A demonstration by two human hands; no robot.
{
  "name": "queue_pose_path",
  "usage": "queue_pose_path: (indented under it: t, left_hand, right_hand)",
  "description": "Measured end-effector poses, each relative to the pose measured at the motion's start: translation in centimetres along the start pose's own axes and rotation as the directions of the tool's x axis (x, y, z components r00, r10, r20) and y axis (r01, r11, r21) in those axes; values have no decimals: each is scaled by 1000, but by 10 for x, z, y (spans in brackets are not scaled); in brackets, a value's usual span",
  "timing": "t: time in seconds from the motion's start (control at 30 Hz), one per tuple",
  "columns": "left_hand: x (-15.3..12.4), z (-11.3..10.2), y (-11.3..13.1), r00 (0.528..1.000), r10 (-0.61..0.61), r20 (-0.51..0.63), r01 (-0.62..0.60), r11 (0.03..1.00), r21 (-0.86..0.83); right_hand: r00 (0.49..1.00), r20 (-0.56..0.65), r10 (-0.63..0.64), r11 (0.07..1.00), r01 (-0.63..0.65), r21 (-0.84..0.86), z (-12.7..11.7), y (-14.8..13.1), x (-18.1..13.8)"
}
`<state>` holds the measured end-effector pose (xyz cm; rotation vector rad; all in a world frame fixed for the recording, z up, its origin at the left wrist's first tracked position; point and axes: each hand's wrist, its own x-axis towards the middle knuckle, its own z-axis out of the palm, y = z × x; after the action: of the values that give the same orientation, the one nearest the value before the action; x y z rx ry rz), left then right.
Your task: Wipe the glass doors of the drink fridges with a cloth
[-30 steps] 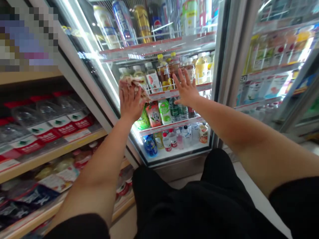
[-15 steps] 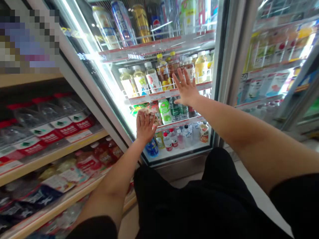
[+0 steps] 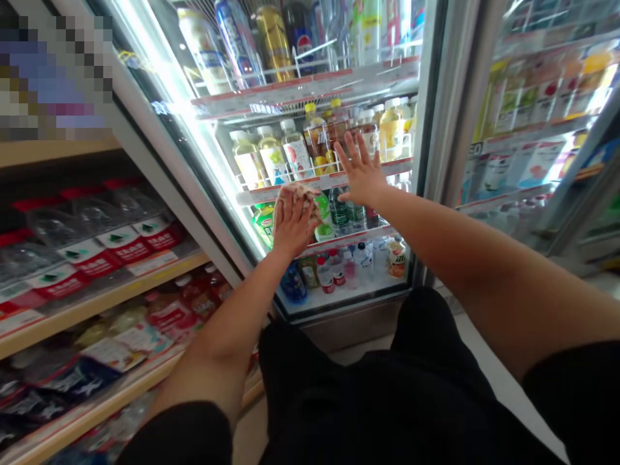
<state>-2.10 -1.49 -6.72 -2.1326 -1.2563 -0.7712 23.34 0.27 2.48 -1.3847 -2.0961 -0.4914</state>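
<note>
My left hand [image 3: 292,223] presses a crumpled pale cloth [image 3: 301,192] flat against the glass door [image 3: 271,161] of a drinks fridge, in front of the middle shelves of bottles. My right hand [image 3: 361,171] rests open on the same glass further right, fingers spread upward, level with the row of juice bottles [image 3: 296,152]. Behind the glass stand shelves of cans [image 3: 276,42], juice bottles and small bottles at the bottom.
An open wooden shelf unit [image 3: 97,297] with packaged goods and bottled water stands at the left. A second fridge door [image 3: 533,129] with cartons is at the right. My dark-trousered knees [image 3: 387,387] are close to the fridge base.
My left hand with the cloth swept down the glass from the upper left, then moved up and to the right toward the middle. My right hand has stayed in place.
</note>
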Motion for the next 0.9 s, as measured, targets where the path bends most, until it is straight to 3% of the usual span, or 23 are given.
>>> queue_pose_path:
  t: [0.13, 0.33, 0.57, 0.67, 0.73, 0.8, 0.9]
  left_hand:
    - [23, -7, 8, 998, -3, -60, 4, 1000, 6]
    - [1, 11, 18, 995, 69, 72, -66, 997, -40]
    - [70, -34, -15, 987, 19, -159, -32, 997, -75]
    - [72, -31, -9, 990, 27, -141, -38, 997, -74]
    - [64, -23, -2, 992, 77, -96, -83, 994, -67]
    - [58, -16, 4, 989, 120, -84, -125, 990, -63]
    - [56, -18, 1, 973, 195, -126, -204, 977, -63]
  right_hand:
    - [999, 16, 40, 997, -39, -60, -1, -2, 0]
    - [1000, 3, -13, 999, 13, 37, 0, 1, 0]
    - [997, -65, -38, 998, 41, 42, 9, 5, 2]
    - [985, -156, -71, 988, 91, 127, 5, 4, 3]
    - [958, -250, -138, 970, 182, 160, -3, -1, 2]
    - [905, -311, -289, 930, 343, 133, -12, -13, -1]
    - [810, -241, -535, 818, 568, 92, -15, -37, 1]
